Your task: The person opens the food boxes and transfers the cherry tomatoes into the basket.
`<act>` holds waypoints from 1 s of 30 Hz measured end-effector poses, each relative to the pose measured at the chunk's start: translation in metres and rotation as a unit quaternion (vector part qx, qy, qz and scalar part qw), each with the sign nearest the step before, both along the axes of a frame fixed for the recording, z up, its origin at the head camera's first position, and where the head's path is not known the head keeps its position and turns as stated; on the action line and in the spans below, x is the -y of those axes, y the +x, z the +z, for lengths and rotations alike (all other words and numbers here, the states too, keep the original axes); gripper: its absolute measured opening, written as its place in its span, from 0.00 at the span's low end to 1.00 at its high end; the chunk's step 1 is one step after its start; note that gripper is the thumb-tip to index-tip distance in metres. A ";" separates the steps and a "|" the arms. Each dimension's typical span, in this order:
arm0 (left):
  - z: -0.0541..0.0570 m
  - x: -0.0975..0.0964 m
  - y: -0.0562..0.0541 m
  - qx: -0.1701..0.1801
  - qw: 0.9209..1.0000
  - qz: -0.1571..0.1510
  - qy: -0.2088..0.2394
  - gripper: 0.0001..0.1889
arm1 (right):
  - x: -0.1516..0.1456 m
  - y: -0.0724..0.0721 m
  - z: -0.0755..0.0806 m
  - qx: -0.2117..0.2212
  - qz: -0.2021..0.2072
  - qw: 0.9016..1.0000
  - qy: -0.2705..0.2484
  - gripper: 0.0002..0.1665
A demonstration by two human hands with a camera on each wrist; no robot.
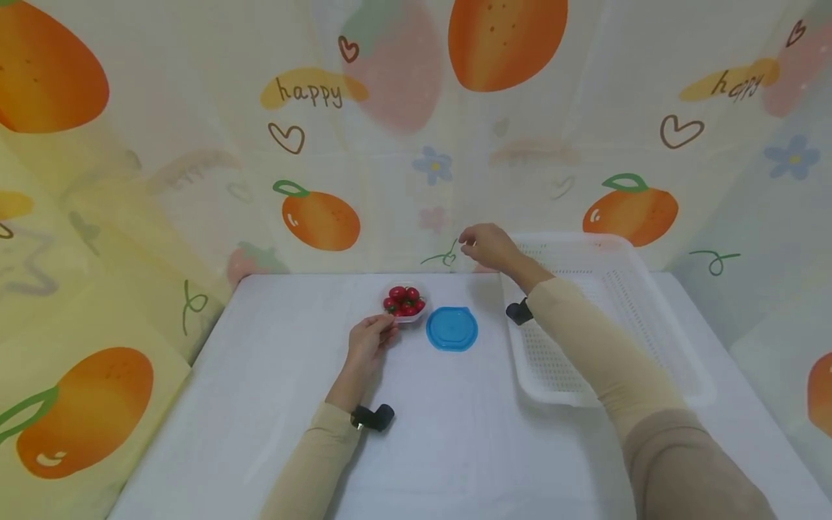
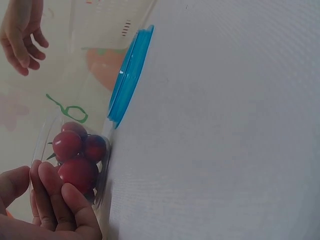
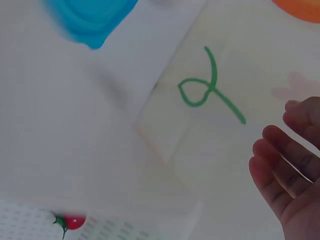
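A small clear plastic container [image 1: 422,315] holds several red cherry tomatoes [image 1: 404,302] near the table's back edge. My left hand [image 1: 370,338] is at its near side, thumb and fingertips pinching the rim; in the left wrist view the fingers hide part of the tomatoes. Flat on the table, just right of the container, lies a blue lid [image 1: 452,328]. My right hand [image 1: 490,245] is raised above the left back corner of a white perforated basket [image 1: 552,395], fingers loosely bent and holding nothing. One tomato [image 3: 75,222] with a green stem lies in that basket.
A white cloth covers the table [image 1: 273,375]. Behind it hangs a fruit-patterned curtain [image 1: 383,159]. The basket takes up the right side, under my right forearm [image 1: 611,354].
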State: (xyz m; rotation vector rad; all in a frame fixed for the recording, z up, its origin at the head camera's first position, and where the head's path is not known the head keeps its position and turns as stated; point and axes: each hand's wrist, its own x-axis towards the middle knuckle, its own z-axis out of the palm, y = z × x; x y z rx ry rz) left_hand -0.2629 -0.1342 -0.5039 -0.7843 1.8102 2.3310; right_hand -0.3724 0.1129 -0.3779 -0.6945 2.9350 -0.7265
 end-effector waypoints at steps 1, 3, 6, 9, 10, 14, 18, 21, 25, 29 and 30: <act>0.000 0.000 0.000 -0.002 1.000 0.000 -0.001 0.15 | 0.003 0.000 0.001 0.001 0.006 1.000 0.001 0.18; -0.001 0.000 0.001 -0.004 1.000 -0.003 -0.002 0.14 | 0.010 0.001 0.001 0.007 0.015 1.000 0.004 0.18; -0.001 0.000 0.002 -0.006 1.000 -0.008 -0.004 0.14 | 0.022 0.003 0.000 0.021 0.021 0.999 0.012 0.19; 0.001 0.000 0.003 -0.006 1.000 -0.009 -0.006 0.13 | 0.034 0.005 -0.002 0.032 0.026 0.999 0.016 0.19; 0.001 -0.001 0.003 -0.007 1.000 -0.009 -0.008 0.13 | 0.038 0.006 -0.003 0.036 0.028 0.999 0.017 0.19; 0.002 -0.001 0.004 -0.005 1.000 -0.008 -0.007 0.12 | 0.054 0.010 -0.007 0.043 0.040 0.998 0.015 0.19; 0.002 0.000 0.004 -0.005 1.000 -0.008 -0.005 0.13 | 0.069 0.015 -0.013 0.045 0.055 0.997 0.019 0.20; 0.002 0.000 0.004 -0.002 1.000 -0.009 -0.002 0.13 | 0.079 0.018 -0.020 0.049 0.064 0.996 0.031 0.21; 0.003 0.001 0.004 0.006 1.000 -0.010 0.000 0.14 | 0.091 0.021 -0.027 0.052 0.073 0.995 0.053 0.21; 0.004 0.002 0.004 0.005 1.000 -0.012 0.002 0.14 | 0.101 0.025 -0.034 0.064 0.070 0.994 0.062 0.21; 0.004 0.002 0.004 0.004 1.000 -0.012 0.003 0.13 | 0.102 0.025 -0.037 0.066 0.070 0.993 0.061 0.22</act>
